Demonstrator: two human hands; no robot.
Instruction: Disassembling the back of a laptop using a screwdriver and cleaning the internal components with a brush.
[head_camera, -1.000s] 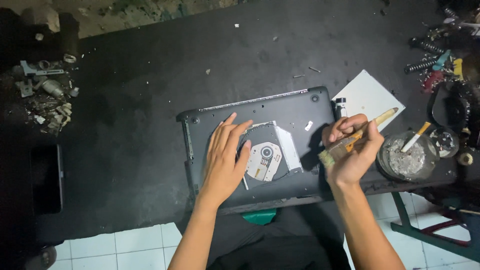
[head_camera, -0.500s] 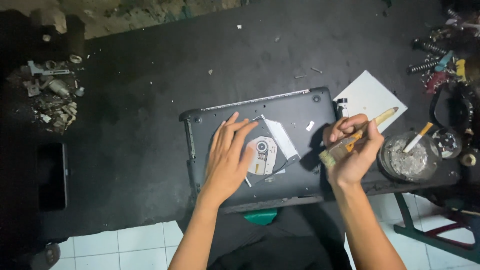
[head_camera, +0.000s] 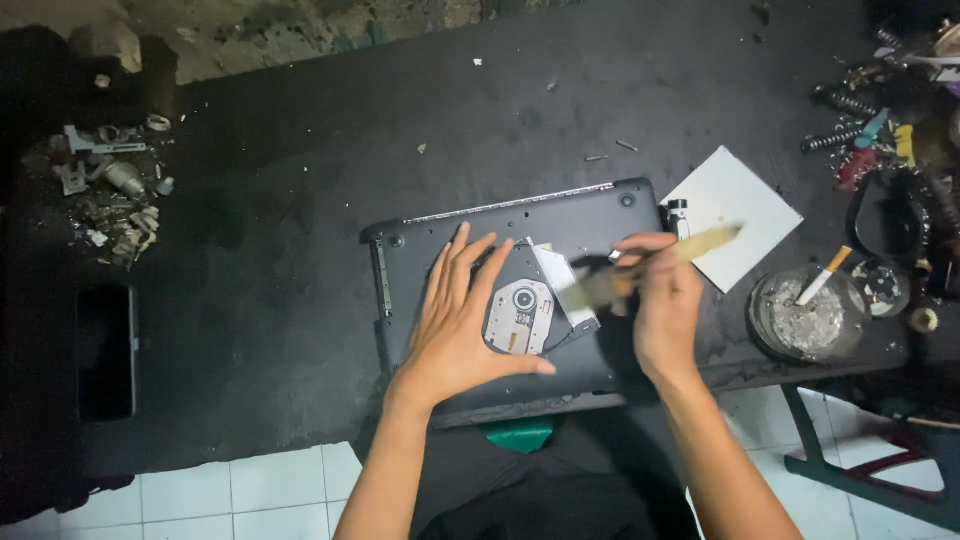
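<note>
The right hand (head_camera: 668, 310) closed its grip on a wooden-handled brush (head_camera: 640, 272), bristles over the exposed disc drive (head_camera: 520, 315) of an upturned dark laptop (head_camera: 520, 225) near the table's (head_camera: 300, 220) front edge. The left hand (head_camera: 455, 330) lay flat and open on the laptop beside the drive, holding nothing. A white paper (head_camera: 745, 205) and glass ashtray (head_camera: 805, 315) sat to the right

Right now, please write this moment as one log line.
left hand: flat on laptop base | right hand: holds brush over disc drive
</note>
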